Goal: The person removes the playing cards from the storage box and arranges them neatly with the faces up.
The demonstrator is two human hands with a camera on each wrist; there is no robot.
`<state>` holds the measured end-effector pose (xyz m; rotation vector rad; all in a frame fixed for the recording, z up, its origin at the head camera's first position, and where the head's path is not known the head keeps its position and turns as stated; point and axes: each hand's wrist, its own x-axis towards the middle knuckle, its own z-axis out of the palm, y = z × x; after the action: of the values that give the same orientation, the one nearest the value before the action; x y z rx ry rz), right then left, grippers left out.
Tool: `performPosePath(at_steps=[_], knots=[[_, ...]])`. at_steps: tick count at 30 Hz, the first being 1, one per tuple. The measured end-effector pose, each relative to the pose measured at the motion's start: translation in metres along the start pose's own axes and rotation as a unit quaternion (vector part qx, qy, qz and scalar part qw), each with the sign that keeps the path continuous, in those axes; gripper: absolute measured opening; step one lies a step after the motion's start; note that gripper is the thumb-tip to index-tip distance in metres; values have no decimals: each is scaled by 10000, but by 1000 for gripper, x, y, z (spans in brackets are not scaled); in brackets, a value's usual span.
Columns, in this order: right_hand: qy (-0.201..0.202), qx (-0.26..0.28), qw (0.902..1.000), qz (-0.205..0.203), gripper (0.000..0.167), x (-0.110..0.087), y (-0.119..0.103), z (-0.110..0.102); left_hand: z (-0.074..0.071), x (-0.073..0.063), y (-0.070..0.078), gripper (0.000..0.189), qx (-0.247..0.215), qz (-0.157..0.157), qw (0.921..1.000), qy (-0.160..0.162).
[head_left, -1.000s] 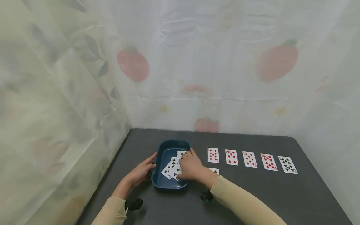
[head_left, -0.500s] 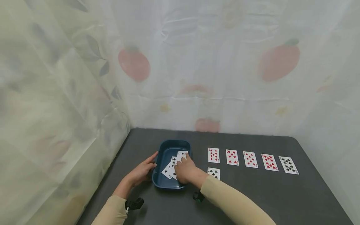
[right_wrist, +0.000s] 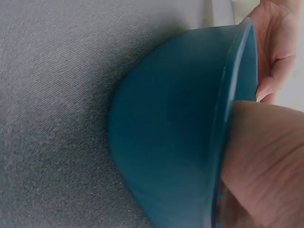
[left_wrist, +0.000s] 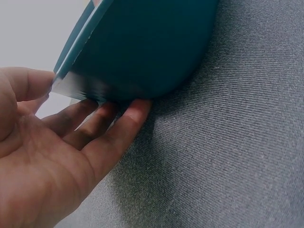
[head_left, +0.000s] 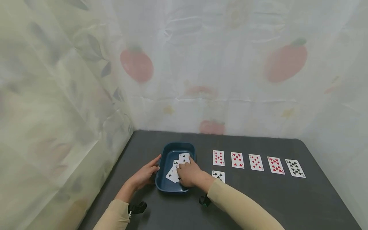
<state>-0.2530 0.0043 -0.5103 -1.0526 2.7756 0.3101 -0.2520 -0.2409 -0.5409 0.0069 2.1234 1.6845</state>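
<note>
A dark blue tray [head_left: 176,189] holds several overlapping black-suited playing cards [head_left: 172,175]. My left hand [head_left: 142,175] lies along the tray's left side. In the left wrist view its thumb is at the rim and its fingertips touch the outer wall low down. My right hand [head_left: 188,173] reaches over the right rim into the tray, down on the cards. Its index finger stretches forward onto the spade card [head_left: 184,156] on top. The right wrist view hides the right fingertips behind the tray wall, so I cannot tell whether they pinch any cards.
Right of the tray, a row of face-up playing cards [head_left: 237,160] runs across the dark table [head_left: 258,198], mostly red suits with a club card [head_left: 295,168] at the far right. Another club card [head_left: 218,176] lies below the row's left end, partly behind my right forearm. Patterned curtains [head_left: 212,80] enclose the table.
My right hand has moved left and deeper over the cards, and the top spade card has shifted left, bunching closer with the others. My left hand stays at the tray.
</note>
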Motion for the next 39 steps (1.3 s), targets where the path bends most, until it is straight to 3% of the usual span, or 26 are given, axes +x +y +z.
performPosePath(at_steps=[4,11,16,27,39], knots=[[-110,89,9999,-24,45,0,0,0,0,0,0,63,-13,31,10000,17],[376,194,9991,-22,76,10,13,5,1,-1,0,63,-62,70,10000,22],[409,164,9989,136,83,17,22,6,1,-1,1,62,-75,69,9999,40],[276,183,9989,321,90,25,23,7,2,-1,0,64,-94,83,9999,3],[161,608,9965,548,92,27,18,5,2,-2,1,64,-69,93,9999,18]])
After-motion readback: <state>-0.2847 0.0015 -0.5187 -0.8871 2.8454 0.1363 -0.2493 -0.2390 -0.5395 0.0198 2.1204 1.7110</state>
